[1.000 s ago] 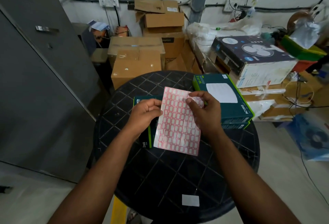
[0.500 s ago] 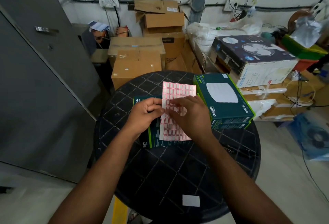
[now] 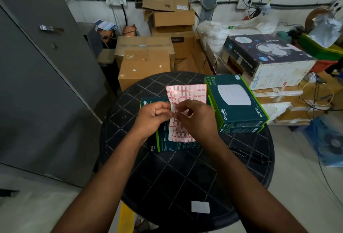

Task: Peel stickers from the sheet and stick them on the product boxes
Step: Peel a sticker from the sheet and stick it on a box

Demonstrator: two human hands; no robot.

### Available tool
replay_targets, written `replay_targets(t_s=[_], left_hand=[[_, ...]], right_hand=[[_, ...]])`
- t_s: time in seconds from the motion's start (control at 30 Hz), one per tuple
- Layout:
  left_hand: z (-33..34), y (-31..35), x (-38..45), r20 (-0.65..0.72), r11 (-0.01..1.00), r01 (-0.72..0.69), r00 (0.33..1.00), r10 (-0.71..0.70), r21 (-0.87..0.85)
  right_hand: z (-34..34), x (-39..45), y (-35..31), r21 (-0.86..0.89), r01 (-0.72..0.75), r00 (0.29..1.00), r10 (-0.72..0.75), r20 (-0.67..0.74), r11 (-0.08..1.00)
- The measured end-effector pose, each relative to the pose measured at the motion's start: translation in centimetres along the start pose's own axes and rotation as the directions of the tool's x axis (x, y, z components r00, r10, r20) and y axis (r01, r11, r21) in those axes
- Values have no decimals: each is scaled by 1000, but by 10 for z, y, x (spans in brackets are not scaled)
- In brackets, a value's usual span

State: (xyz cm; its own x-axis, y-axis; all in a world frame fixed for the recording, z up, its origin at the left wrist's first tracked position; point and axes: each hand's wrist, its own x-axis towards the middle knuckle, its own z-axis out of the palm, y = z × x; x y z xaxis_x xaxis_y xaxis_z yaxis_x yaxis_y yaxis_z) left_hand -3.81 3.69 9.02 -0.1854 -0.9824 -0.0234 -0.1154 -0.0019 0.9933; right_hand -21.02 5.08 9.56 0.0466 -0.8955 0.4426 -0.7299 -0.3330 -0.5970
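Sticker sheet (image 3: 186, 94), red-bordered white labels in rows, held above a dark teal product box (image 3: 168, 144) lying flat on the round black tabletop (image 3: 185, 179); left hand (image 3: 151, 119), grip pinching the sheet's left edge; right hand (image 3: 196, 119), fingers curled over the sheet's middle, fingertips meeting the left hand's, grip pinching at a label; stack of teal product boxes (image 3: 234, 103) just right of the sheet; one loose white label (image 3: 200, 207) near the tabletop's front edge.

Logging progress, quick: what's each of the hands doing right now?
Left hand: pinching the sticker sheet's left edge.
Right hand: fingertips pinching at a sticker on the sheet.
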Motion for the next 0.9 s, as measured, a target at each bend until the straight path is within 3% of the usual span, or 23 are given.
replay_targets(t_s=[0.3, 0.57, 0.9], left_hand=[[4, 2, 2, -77, 1000, -5, 997, 7, 23], [1, 9, 3, -75, 993, 41, 996, -50, -113], [3, 9, 5, -99, 997, 43, 994, -49, -61]], right_hand=[[0, 1, -2, -17, -2, 1000, 2, 16, 1000], [6, 2, -8, 16, -78, 994, 79, -70, 997], [7, 4, -8, 87, -145, 987, 150, -52, 986]])
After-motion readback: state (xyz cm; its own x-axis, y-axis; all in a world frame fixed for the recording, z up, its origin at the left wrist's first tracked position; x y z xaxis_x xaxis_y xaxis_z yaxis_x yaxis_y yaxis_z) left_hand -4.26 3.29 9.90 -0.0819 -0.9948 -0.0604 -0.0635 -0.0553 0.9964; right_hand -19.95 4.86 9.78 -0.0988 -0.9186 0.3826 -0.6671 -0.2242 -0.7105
